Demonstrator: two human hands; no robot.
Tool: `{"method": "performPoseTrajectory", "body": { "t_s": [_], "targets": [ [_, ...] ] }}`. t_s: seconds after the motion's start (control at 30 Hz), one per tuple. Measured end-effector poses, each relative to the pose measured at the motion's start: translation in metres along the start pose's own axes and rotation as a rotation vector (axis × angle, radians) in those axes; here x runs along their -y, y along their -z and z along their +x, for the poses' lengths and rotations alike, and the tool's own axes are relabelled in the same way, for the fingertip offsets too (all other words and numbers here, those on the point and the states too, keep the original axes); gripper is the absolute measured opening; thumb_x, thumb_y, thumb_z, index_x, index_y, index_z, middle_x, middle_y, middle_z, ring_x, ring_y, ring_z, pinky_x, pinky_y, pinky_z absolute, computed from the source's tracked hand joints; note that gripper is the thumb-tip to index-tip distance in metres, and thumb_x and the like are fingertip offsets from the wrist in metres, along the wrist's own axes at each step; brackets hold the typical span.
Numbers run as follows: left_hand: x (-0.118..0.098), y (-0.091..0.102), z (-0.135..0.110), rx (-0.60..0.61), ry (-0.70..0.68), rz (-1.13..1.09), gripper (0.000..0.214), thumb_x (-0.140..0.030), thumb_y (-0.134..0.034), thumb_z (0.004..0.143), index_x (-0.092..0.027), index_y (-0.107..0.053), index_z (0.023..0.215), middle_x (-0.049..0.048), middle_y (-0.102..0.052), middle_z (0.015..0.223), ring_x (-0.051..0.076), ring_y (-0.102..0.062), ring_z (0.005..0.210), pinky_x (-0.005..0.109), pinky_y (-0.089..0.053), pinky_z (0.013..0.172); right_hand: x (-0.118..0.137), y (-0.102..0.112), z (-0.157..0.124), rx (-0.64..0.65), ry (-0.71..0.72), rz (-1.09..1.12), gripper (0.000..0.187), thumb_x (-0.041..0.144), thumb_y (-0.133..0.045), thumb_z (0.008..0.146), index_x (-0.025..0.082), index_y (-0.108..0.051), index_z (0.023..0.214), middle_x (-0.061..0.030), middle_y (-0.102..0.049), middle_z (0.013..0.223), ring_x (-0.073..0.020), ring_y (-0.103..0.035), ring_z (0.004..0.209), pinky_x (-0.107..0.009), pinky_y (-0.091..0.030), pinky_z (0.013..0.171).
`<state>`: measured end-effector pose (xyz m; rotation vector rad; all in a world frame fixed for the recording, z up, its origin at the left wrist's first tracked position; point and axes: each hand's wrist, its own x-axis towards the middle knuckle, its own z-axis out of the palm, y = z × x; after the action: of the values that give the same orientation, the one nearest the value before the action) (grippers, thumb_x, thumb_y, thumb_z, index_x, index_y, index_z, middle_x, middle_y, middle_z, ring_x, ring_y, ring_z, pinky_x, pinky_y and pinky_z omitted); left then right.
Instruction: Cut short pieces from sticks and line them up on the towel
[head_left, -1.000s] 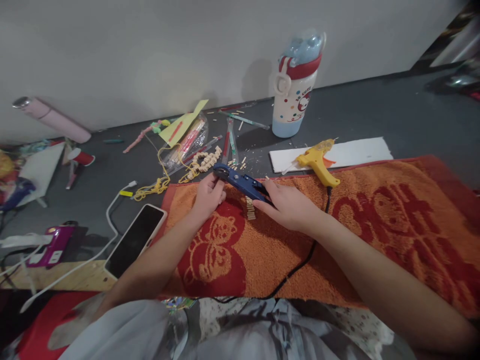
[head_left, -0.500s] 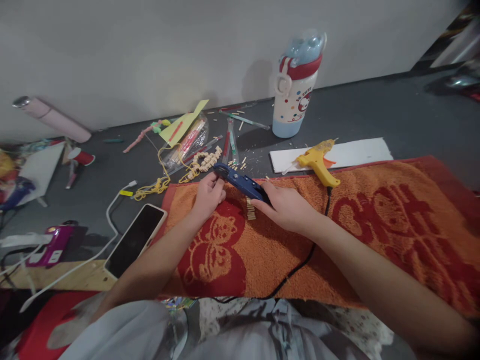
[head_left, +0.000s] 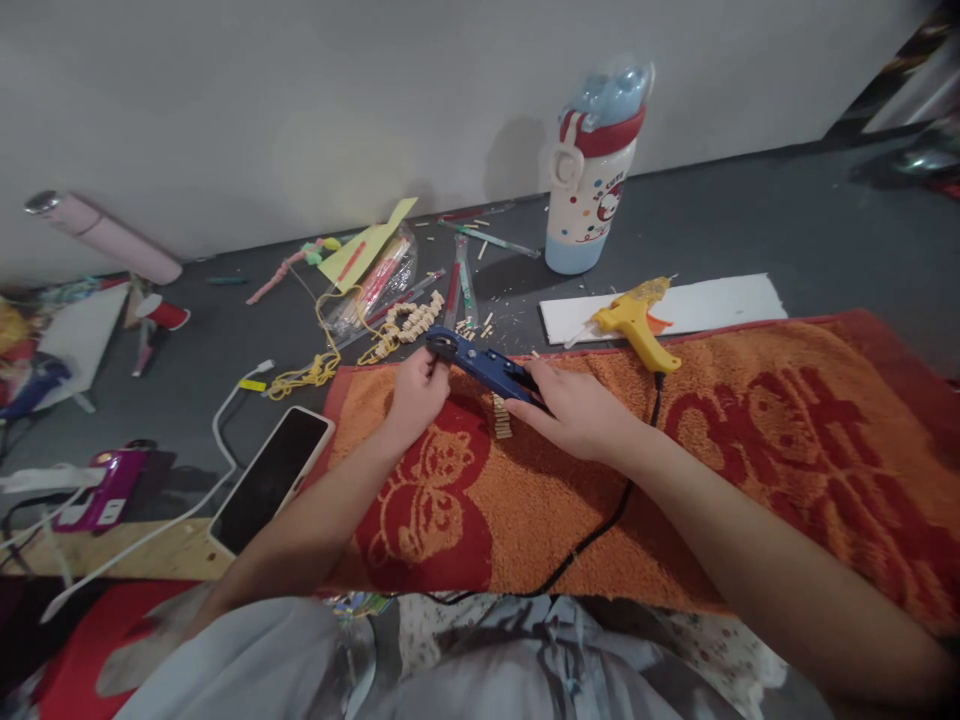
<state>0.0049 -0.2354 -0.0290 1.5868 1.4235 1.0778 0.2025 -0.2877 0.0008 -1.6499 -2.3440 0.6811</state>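
My right hand (head_left: 581, 408) is closed around the handles of a blue wire stripper (head_left: 484, 368), whose round head points to the left. At that head, my left hand (head_left: 421, 385) is closed with its fingers pinched together; whatever they hold is hidden. Below the tool, a short row of small pale stick pieces (head_left: 502, 417) lies on the orange and red towel (head_left: 555, 520). Just beyond my left hand rests a bundle of pale pieces strung on yellow cord (head_left: 411, 322).
A yellow glue gun (head_left: 637, 322) lies on a white board (head_left: 720, 307), its black cable crossing the towel. Behind stands a bottle (head_left: 589, 190). A phone (head_left: 271, 480), a white charging cable (head_left: 219, 430) and a purple power block (head_left: 101, 490) are at left. Packaged sticks (head_left: 386, 275) lie at the back.
The wire stripper has shifted very slightly, and its handles look a little wider apart in my right hand. My left hand stays at the tool's head, almost unmoved.
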Motion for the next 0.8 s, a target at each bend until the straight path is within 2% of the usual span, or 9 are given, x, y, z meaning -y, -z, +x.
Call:
{"method": "performPoseTrajectory", "body": {
  "t_s": [0.1, 0.37, 0.8],
  "targets": [
    [-0.0003, 0.0006, -0.0005, 0.005, -0.015, 0.029, 0.005, -0.022, -0.051, 0.077, -0.019, -0.054, 0.073, -0.0021, -0.052, 0.062, 0.008, -0.04, 0.052, 0.019, -0.032, 0.046, -0.0011, 0.0003, 0.0002, 0.0, 0.006, 0.014, 0.048, 0.046, -0.038, 0.09, 0.009, -0.045, 0.12, -0.0163, -0.066, 0.099, -0.0282, -0.064, 0.088, -0.031, -0.042, 0.069],
    [0.0011, -0.0004, -0.0023, 0.049, 0.058, -0.051, 0.014, -0.032, -0.047, 0.083, -0.019, -0.051, 0.081, -0.0051, -0.041, 0.059, 0.006, -0.031, 0.044, 0.019, -0.03, 0.043, -0.0011, 0.0024, 0.0001, -0.004, 0.01, 0.028, 0.049, 0.045, -0.038, 0.091, 0.01, -0.042, 0.125, -0.015, -0.066, 0.105, -0.0283, -0.064, 0.092, -0.03, -0.042, 0.072],
    [0.0008, -0.0001, -0.0015, 0.027, -0.023, 0.016, 0.012, -0.027, -0.047, 0.081, -0.019, -0.056, 0.083, -0.0012, -0.053, 0.061, 0.01, -0.044, 0.054, 0.02, -0.036, 0.05, -0.0031, 0.0015, 0.001, -0.013, 0.013, 0.03, 0.048, 0.045, -0.039, 0.09, 0.011, -0.043, 0.123, -0.0156, -0.065, 0.107, -0.0268, -0.064, 0.091, -0.029, -0.043, 0.07]
  ]
}}
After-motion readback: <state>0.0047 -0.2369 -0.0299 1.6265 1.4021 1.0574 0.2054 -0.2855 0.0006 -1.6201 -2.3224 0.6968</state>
